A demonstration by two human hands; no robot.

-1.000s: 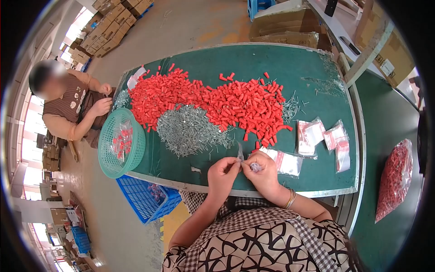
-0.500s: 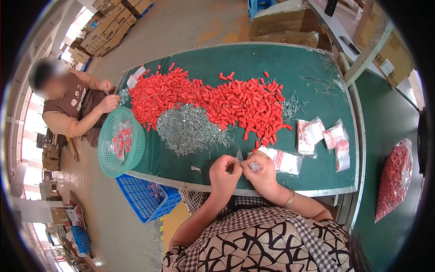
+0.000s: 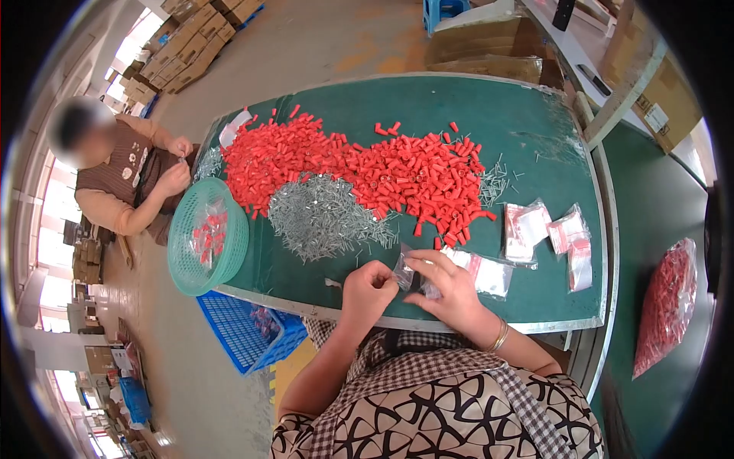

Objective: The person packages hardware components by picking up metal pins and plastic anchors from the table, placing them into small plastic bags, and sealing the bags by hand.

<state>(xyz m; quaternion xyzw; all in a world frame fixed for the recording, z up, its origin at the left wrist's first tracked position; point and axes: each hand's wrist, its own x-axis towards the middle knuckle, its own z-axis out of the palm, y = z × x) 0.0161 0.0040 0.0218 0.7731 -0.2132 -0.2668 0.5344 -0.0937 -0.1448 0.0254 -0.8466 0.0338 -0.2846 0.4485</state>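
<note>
My left hand (image 3: 368,292) is closed in a pinch on the lower edge of a small clear plastic bag (image 3: 402,269) at the table's front edge. To its right, my right hand (image 3: 453,297) has its index finger stretched to the bag's upper part, its thumb held apart below. Crumpled clear plastic (image 3: 430,290) shows between that thumb and the fingers, partly covered by the palm. Ahead of my hands lie a heap of grey screws or nails (image 3: 325,222) and a wide heap of red plastic sleeves (image 3: 413,172). Flat clear bags (image 3: 493,277) lie just beyond my right hand.
More bag stacks (image 3: 527,229) lie right on the green table (image 3: 520,107). A green basket (image 3: 241,252) with a filled bag stands at the left edge, a blue crate (image 3: 237,329) below. Another person (image 3: 126,176) works at left. A large bag of red pieces (image 3: 667,306) lies far right.
My hands have moved apart from their close pinch. The right fingers have spread, and the small clear bag now shows between the hands. The other person's hands have shifted slightly.
</note>
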